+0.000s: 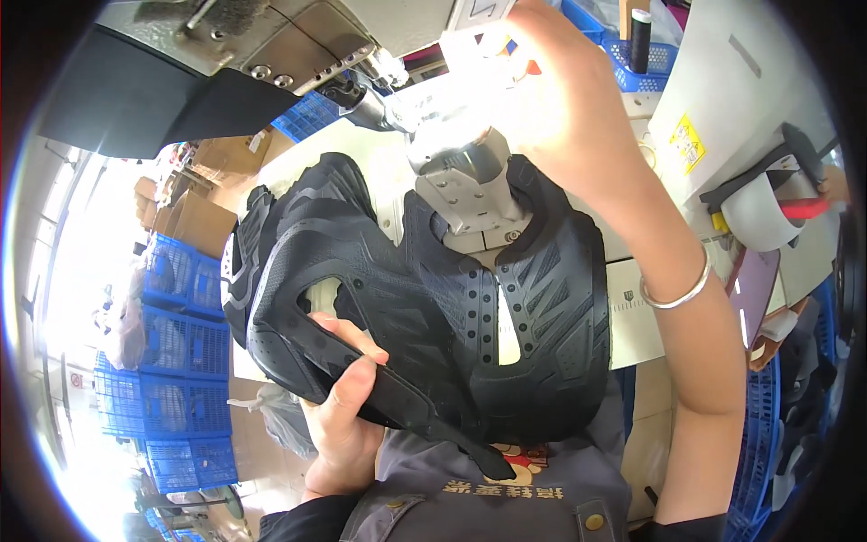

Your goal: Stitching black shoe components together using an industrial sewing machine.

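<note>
Shoe uppers [551, 307], black, textured, overlapping; exact count unclear. Location: around the foot of the metal machine post [465, 181], on the pale desk [637, 334], front portion overhanging its near edge before the grey apron [591, 497]. Eyelets [487, 316]: in rows either side of a central gap. Left hand [343, 397]: closed, thumb and fingers pinching a black strip [397, 397] at the left. Right hand [560, 99]: raised beside the machine head [307, 41]; fingers lost in glare, grip cannot be told. Handling, as judged: light, flexible, stiffer at the overlays, hardly fragile, prone to folding. Likely best holds: outer rim and strip, clear of the eyelets. Nearby: 1 black thread spool [640, 45].
</note>
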Motion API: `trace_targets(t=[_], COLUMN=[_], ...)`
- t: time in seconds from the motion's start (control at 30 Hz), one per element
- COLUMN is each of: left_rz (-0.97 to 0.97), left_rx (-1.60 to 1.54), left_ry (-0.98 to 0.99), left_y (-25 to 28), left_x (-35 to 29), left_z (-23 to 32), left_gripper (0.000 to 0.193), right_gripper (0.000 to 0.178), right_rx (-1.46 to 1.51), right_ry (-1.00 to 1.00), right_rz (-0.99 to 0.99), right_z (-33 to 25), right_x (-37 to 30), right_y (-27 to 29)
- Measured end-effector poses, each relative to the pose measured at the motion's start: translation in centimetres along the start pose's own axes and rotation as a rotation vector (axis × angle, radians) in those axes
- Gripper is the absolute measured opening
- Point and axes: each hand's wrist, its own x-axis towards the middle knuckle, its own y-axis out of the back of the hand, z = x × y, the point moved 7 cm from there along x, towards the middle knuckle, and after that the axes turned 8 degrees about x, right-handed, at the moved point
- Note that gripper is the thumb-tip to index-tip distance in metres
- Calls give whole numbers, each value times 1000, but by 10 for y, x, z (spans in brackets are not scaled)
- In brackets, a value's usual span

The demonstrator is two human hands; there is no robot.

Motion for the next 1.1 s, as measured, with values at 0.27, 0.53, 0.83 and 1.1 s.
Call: trace_targets(t=[0.27, 0.53, 0.83, 1.1], left_rz=[-7, -45, -90, -281], left_rx=[14, -71, -101, -139], left_ry=[2, 46, 51, 54], left_y=[-5, -9, -10, -37], left_x=[-1, -2, 1, 1], left_z=[-2, -2, 4, 17], left_gripper=[47, 48, 45, 51], right_gripper=[29, 17, 19, 24], right_rx=[-44, -171, -126, -216], right_ry=[33, -170, -3, 184], right_rz=[243, -66, -124, 56], right_z=[-1, 44, 45, 21], right_x=[-3, 25, 29, 6], right_y=[12, -1, 7, 19])
